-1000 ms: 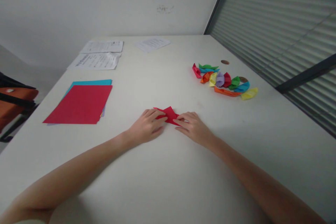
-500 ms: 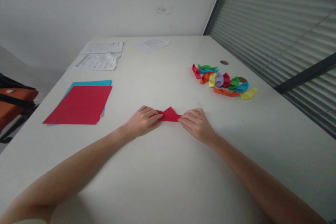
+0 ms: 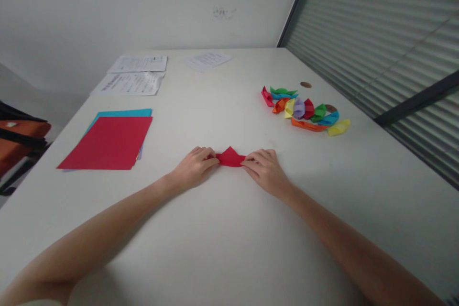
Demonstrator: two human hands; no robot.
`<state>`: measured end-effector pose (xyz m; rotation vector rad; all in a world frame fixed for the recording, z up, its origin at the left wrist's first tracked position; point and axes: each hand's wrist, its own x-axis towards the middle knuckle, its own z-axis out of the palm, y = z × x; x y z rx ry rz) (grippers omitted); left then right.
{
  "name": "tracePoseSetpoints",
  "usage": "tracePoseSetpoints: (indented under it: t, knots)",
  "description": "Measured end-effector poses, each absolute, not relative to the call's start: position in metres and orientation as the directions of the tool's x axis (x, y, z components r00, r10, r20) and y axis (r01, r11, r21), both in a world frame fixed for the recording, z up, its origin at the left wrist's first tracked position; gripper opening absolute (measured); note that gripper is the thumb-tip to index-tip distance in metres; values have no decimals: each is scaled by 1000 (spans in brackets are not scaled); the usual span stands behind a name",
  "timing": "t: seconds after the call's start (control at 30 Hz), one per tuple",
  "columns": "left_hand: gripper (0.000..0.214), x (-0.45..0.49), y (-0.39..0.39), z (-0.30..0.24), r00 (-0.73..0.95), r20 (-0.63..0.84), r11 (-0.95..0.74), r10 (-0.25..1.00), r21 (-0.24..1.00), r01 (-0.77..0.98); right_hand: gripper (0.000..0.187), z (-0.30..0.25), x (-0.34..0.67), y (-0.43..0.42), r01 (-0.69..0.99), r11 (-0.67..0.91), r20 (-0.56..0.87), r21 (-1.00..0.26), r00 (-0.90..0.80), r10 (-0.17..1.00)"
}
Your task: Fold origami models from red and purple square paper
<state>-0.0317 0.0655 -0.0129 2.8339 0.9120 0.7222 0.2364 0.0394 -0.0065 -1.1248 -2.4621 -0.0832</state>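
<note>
A folded piece of red paper (image 3: 230, 158) lies between my hands near the middle of the white table (image 3: 229, 229). It is a narrow strip with a small triangular point standing up at its centre. My left hand (image 3: 195, 166) is closed on the strip's left end, thumb and fingers pinching it. At the other end, my right hand (image 3: 267, 168) pinches the paper in the same way. Both ends of the strip are hidden under my fingers.
To the left lies a stack of coloured paper sheets (image 3: 107, 143), red on top. Several small folded paper boats (image 3: 308, 110) sit at the right by the window blinds (image 3: 380, 33). Printed sheets (image 3: 132, 83) lie at the back left, with another printed paper (image 3: 208, 61) beyond.
The strip's lower edge now bows slightly where it looked straight before. My fingers have shifted a little at both ends and still hold the paper.
</note>
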Motion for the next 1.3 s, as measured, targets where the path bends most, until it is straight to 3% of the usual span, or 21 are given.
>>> tracePoseSetpoints:
  t: [0.17, 0.33, 0.63, 0.77, 0.97, 1.17, 1.3]
  knots:
    - [22, -29, 67, -15, 650, 348, -737, 675, 346, 581, 19, -9, 232, 40, 757, 589, 364, -282, -483, 796]
    - [22, -26, 66, -11, 608, 256, -650, 751, 447, 615, 18, -11, 229, 39, 780, 525, 407, -340, -381, 830]
    - [17, -22, 65, -10, 508, 179, -510, 843, 565, 648, 16, -18, 227, 46, 766, 372, 237, -525, -289, 928]
    - [16, -20, 68, -9, 480, 116, -449, 869, 592, 669, 16, -17, 226, 48, 781, 328, 182, -531, -273, 945]
    - [16, -17, 70, -6, 474, 35, -402, 880, 586, 704, 23, -15, 224, 47, 874, 248, 121, -417, -217, 969]
    - [15, -17, 75, -12, 366, 103, -348, 925, 620, 703, 16, -16, 223, 51, 856, 236, 173, -460, -174, 969]
    - [15, -17, 76, -13, 398, 103, -376, 912, 602, 705, 20, -19, 225, 52, 867, 246, 225, -434, -160, 961]
